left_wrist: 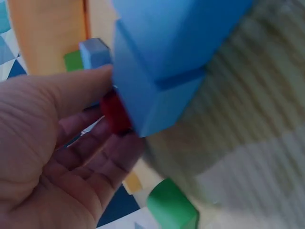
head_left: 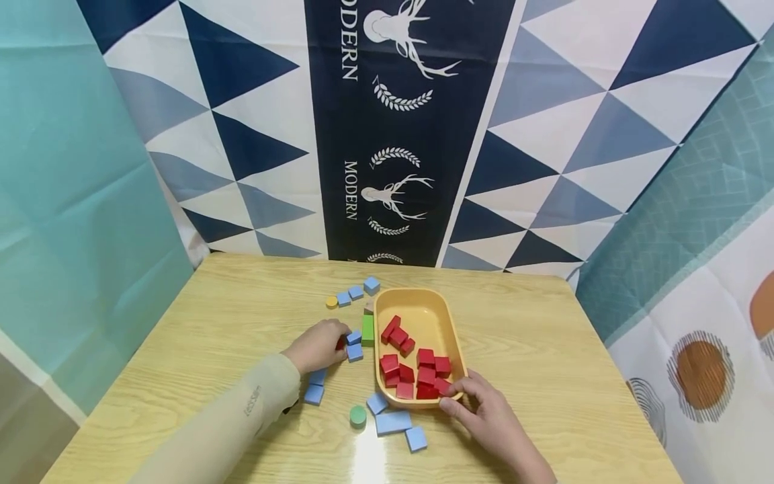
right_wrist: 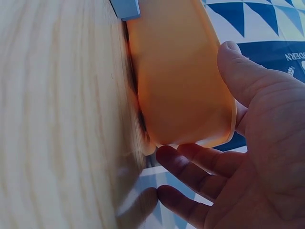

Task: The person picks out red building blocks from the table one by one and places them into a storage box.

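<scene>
A yellow-orange plastic tray with several red blocks in it stands on the table. My right hand holds its near right corner; in the right wrist view the thumb is at the rim and fingers touch the outer wall. Left of the tray, my left hand pinches a small red block between thumb and fingers, partly hidden by them. Beside that hand are blue blocks, which appear large and close in the left wrist view.
Along the tray's left side lie a green block and, farther back, small blue blocks and a yellow round piece. Before the tray are a green cylinder and a long blue block. Patterned cloth hangs behind the table.
</scene>
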Demonstrator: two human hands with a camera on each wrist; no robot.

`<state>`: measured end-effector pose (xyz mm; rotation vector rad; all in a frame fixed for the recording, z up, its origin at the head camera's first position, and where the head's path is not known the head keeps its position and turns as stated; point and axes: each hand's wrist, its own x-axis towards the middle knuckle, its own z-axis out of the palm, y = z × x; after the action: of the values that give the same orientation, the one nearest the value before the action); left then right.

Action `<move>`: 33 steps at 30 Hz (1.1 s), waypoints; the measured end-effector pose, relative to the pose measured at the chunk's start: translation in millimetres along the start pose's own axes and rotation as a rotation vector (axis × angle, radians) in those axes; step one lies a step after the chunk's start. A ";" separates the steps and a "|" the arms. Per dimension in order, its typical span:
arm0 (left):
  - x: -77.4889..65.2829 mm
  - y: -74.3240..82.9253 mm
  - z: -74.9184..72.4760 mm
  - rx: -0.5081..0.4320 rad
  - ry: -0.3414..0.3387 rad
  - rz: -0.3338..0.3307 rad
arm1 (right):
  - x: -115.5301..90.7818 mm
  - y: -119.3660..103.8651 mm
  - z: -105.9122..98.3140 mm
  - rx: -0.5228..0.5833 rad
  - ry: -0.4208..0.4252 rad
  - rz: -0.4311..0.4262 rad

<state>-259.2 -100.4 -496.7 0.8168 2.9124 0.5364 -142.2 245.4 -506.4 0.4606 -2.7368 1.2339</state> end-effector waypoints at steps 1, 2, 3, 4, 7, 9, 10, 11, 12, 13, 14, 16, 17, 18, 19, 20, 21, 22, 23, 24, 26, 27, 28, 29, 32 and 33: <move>0.8 -0.5 0.8 -0.010 0.003 -0.002 | -0.3 -0.2 -0.2 0.003 0.000 0.001; 1.5 -1.1 1.3 -0.020 0.006 -0.007 | -0.4 -0.2 -0.4 0.005 0.001 -0.004; 2.2 -1.5 1.3 -0.030 0.010 -0.015 | -0.4 -0.3 -0.8 0.006 0.002 -0.007; 2.1 -1.9 0.8 -0.045 0.017 -0.027 | -0.4 -0.5 -0.9 0.003 0.002 -0.009; 2.7 -0.2 -4.5 -0.076 0.075 -0.053 | -0.2 -0.8 -1.5 0.001 0.005 -0.022; 4.3 6.6 -11.3 -0.089 0.123 -0.071 | 0.0 -0.1 -1.8 -0.001 0.007 -0.022; 5.2 12.1 -15.4 -0.102 0.148 -0.071 | 0.0 0.4 -1.9 -0.001 0.009 -0.020; 6.3 18.9 -19.5 -0.118 0.169 -0.067 | -0.2 0.8 -1.9 0.001 0.009 -0.017; 7.4 27.2 -23.6 -0.139 0.185 -0.056 | -0.3 1.3 -1.9 0.000 0.009 -0.013; 8.5 36.0 -27.3 -0.154 0.198 -0.035 | -0.5 1.5 -1.8 0.001 0.008 -0.010; 9.4 45.1 -30.1 -0.167 0.207 -0.002 | -0.7 1.9 -1.5 0.002 0.005 -0.007; 10.8 62.8 -33.6 -0.194 0.208 0.074 | -0.8 2.3 -0.6 0.008 0.002 -0.005; 11.5 70.6 -33.9 -0.198 0.205 0.111 | -0.8 2.5 0.0 0.011 -0.001 -0.005; 12.1 77.5 -33.5 -0.199 0.198 0.143 | -0.7 2.7 0.6 0.013 -0.003 -0.006; 12.7 83.4 -32.6 -0.204 0.193 0.167 | -0.5 2.9 1.2 0.017 -0.003 -0.009; 13.6 88.2 -31.3 -0.211 0.186 0.182 | -0.4 3.3 1.8 0.021 -0.003 -0.015; 14.4 91.8 -29.7 -0.218 0.179 0.190 | -0.2 3.4 2.2 0.023 -0.002 -0.016; 15.4 94.4 -28.0 -0.218 0.180 0.199 | -0.1 3.5 2.6 0.028 -0.001 -0.018; 16.2 96.3 -26.3 -0.220 0.178 0.202 | -0.1 3.9 3.0 0.031 0.000 -0.017; 16.9 97.7 -25.3 -0.223 0.176 0.202 | -0.3 4.3 3.3 0.033 0.001 -0.020; 18.0 99.1 -23.9 -0.223 0.172 0.203 | -0.7 4.8 3.3 0.034 0.002 -0.024; 18.3 99.3 -23.5 -0.226 0.168 0.202 | -0.7 4.8 3.0 0.034 0.001 -0.021; 18.3 99.3 -23.4 -0.235 0.161 0.198 | -0.7 4.9 2.8 0.033 0.002 -0.023; 18.3 99.1 -23.3 -0.246 0.155 0.193 | -0.8 4.9 2.5 0.030 0.003 -0.025; 18.7 96.4 -21.8 -0.269 0.144 0.190 | -0.8 4.7 1.5 0.024 0.008 -0.035; 19.0 95.1 -21.0 -0.268 0.144 0.194 | -1.0 4.7 1.4 0.022 0.011 -0.037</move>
<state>-232.1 -21.3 -443.3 1.0650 2.8092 1.0159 -142.7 247.5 -511.0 0.5026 -2.6957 1.2545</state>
